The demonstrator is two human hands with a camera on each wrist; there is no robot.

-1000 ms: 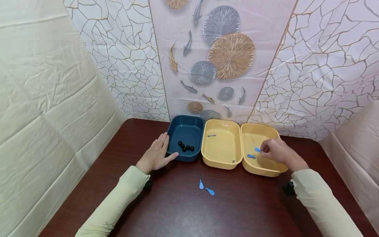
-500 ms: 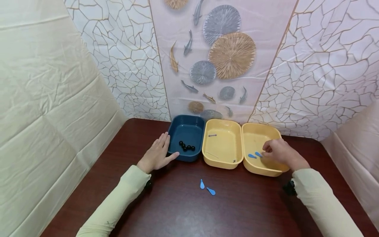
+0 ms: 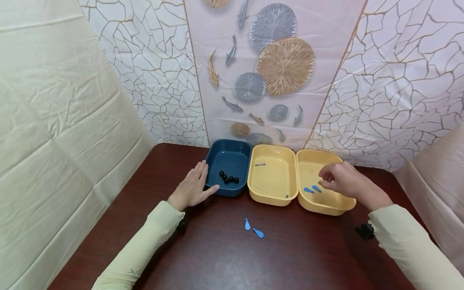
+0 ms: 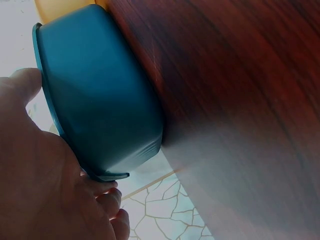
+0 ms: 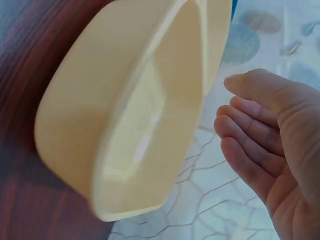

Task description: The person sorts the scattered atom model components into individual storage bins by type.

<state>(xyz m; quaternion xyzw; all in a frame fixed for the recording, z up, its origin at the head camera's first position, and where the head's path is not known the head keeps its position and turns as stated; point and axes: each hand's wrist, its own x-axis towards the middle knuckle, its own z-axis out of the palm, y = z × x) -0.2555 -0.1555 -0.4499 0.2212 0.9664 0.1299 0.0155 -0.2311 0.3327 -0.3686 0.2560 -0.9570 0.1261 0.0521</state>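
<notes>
My left hand [image 3: 190,186] rests at the left rim of the dark blue tray [image 3: 227,159], fingers straight and thumb over the front corner. Several shiny black beads [image 3: 228,178] lie inside that tray. Over the right yellow tray [image 3: 320,208] hovers my right hand [image 3: 340,179], its fingers loosely bent; the right wrist view shows the palm side of the hand [image 5: 270,135] with nothing in it. Two blue teardrop pieces [image 3: 312,189] lie on that tray's floor. On the table in front, two matching blue teardrop pieces [image 3: 253,228] lie side by side.
Between the other two trays stands the middle yellow tray [image 3: 275,173], holding a small purplish bar [image 3: 260,164], a thin pin [image 3: 259,188] and a tiny dark piece [image 3: 286,196]. The trays stand in a row on the dark wooden table [image 3: 224,257], near the patterned cloth backdrop [image 3: 174,100].
My right hand has let go of a blue teardrop piece beside the other one in the right yellow tray, then lifted and shifted slightly right. My left hand has stayed in place.
</notes>
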